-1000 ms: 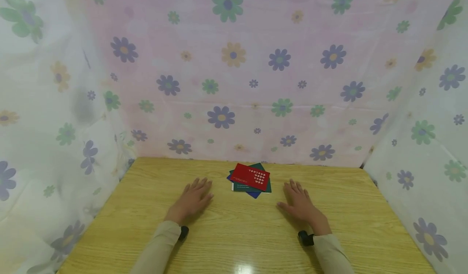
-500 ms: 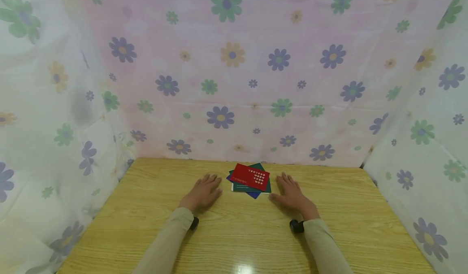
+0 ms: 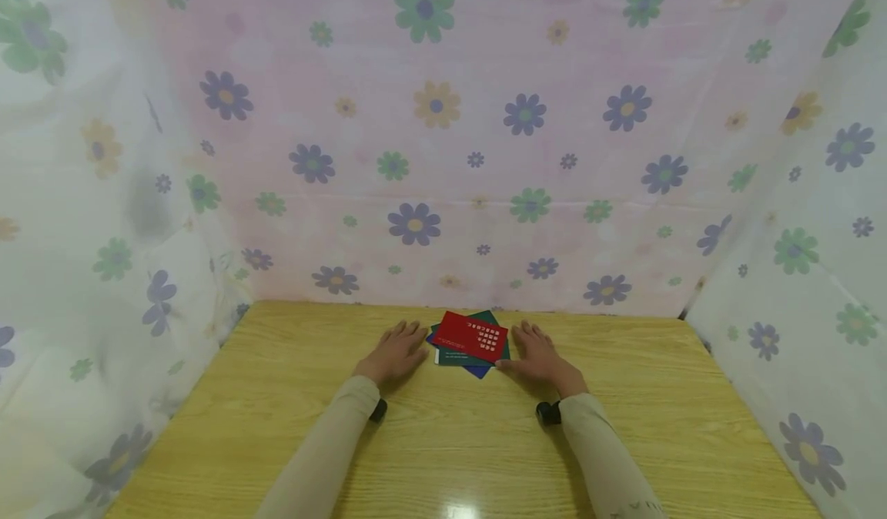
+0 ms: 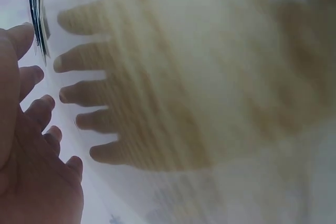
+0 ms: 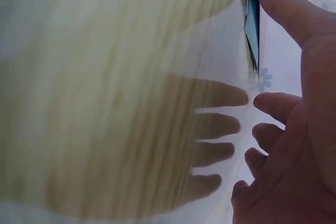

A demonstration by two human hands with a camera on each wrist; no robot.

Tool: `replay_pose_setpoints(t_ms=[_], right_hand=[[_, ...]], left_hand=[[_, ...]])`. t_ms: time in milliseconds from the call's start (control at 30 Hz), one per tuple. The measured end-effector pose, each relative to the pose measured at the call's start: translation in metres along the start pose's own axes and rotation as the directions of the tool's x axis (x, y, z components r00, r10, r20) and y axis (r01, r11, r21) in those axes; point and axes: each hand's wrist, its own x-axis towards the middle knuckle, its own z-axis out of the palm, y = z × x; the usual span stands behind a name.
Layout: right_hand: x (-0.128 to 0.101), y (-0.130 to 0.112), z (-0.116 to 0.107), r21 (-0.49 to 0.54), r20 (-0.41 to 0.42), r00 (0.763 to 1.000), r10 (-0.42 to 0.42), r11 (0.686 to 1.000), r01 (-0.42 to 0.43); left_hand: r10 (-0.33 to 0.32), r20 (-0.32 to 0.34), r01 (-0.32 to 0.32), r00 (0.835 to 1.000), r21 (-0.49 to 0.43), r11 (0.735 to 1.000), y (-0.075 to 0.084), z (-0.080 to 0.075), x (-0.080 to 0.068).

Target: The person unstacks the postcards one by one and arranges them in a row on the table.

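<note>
Near the far edge of the wooden table (image 3: 277, 426), the left hand (image 3: 395, 352) and right hand (image 3: 539, 356) lie palm-down with fingers straight and loosely spread, one on each side of a small stack of cards (image 3: 470, 343), holding nothing. Each thumb reaches the stack's edge in the wrist views. Flat and rectangular, the cards are fanned askew, a red card (image 3: 471, 336) over green and blue ones, with floral cloth (image 3: 443, 134) hanging behind and beside the pale, glossy wood-grain top.

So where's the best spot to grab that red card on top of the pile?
Probably the red card by its two short ends, one hand from each side: it lies flat and skewed atop the pile, overhanging it, and the left hand and right hand already flank it.
</note>
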Motion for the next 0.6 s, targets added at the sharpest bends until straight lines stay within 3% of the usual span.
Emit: replay_pose_setpoints(t_ms=[300,600], right_hand=[[0.006,-0.004,0.001,-0.015,0.028,1.000,-0.006,1.000,0.006],[0.008,-0.006,-0.003,0.006,0.029,1.000,0.004,1.000,-0.004]], left_hand=[[-0.009,0.024,0.009,1.000,0.002,1.000,0.002,0.000,0.013],[-0.005,0.019,0.005,1.000,-0.020,1.000,0.007,-0.001,0.017]])
